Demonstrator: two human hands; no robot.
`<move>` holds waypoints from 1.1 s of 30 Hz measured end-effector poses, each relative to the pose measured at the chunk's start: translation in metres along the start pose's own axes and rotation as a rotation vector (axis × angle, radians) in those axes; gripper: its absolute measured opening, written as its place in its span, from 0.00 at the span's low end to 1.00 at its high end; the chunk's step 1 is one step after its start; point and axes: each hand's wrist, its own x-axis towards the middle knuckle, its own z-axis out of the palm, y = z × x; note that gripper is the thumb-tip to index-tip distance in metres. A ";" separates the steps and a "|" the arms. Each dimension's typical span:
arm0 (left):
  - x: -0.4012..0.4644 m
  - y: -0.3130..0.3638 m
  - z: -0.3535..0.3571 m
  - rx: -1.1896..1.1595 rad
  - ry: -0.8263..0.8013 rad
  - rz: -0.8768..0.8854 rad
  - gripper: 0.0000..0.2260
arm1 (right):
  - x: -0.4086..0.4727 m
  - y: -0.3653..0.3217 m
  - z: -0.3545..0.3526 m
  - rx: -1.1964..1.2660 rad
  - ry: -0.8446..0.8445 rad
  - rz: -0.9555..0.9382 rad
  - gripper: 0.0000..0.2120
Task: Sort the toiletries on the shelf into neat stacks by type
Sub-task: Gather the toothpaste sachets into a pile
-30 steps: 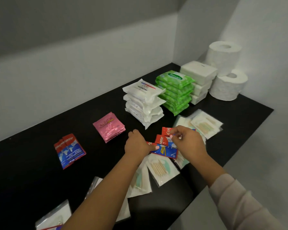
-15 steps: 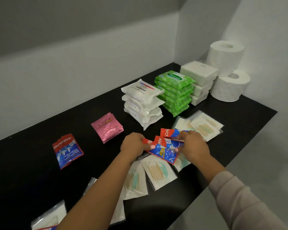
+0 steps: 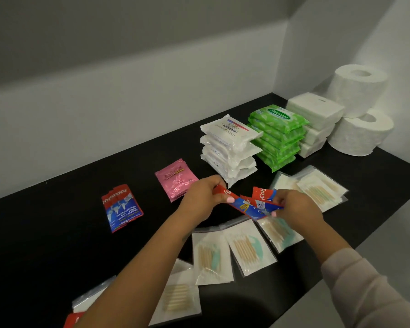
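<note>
Several red and blue toothpaste sachets (image 3: 249, 204) are bunched between my hands above the black shelf (image 3: 45, 245). My left hand (image 3: 202, 197) grips their left end, and my right hand (image 3: 294, 208) pinches their right end. A small pile of the same toothpaste sachets (image 3: 121, 207) lies to the left. Pink sachets (image 3: 175, 179) lie behind my left hand. Clear packets of cotton swabs (image 3: 246, 248) are scattered below and to the right of my hands.
At the back right stand a stack of white wipe packs (image 3: 227, 147), a stack of green wipe packs (image 3: 277, 136), white tissue packs (image 3: 315, 110) and two toilet rolls (image 3: 360, 131). The shelf's front edge runs diagonally at lower right. A red sachet (image 3: 72, 319) shows at the bottom left.
Both hands have lifted the toothpaste sachets off the swab packets and gathered them into a bunch. The hands shifted slightly toward the back of the shelf.
</note>
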 end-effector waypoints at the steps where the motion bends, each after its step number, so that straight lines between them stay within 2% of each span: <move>1: -0.003 -0.001 -0.006 -0.025 0.009 0.004 0.12 | -0.001 -0.004 -0.001 0.043 0.015 -0.005 0.10; 4: -0.012 -0.002 -0.027 -0.096 0.047 0.013 0.10 | -0.006 -0.022 -0.001 0.139 0.106 -0.047 0.12; 7: -0.022 -0.007 -0.057 -0.089 0.070 0.031 0.04 | -0.010 -0.051 -0.001 0.244 0.181 -0.087 0.10; 12: -0.041 -0.035 -0.115 -0.043 0.097 0.028 0.08 | -0.015 -0.107 0.007 0.415 0.166 -0.189 0.10; 16: -0.052 -0.063 -0.161 -0.015 0.194 -0.045 0.04 | -0.016 -0.154 0.029 0.469 0.051 -0.294 0.10; 20: -0.054 -0.099 -0.202 0.028 0.257 -0.172 0.06 | -0.009 -0.197 0.058 0.502 -0.107 -0.307 0.10; 27: -0.059 -0.159 -0.238 0.061 0.182 -0.286 0.09 | 0.002 -0.258 0.101 0.369 -0.259 -0.225 0.16; 33: -0.046 -0.194 -0.233 0.063 0.039 -0.382 0.08 | 0.012 -0.287 0.130 0.271 -0.302 -0.244 0.20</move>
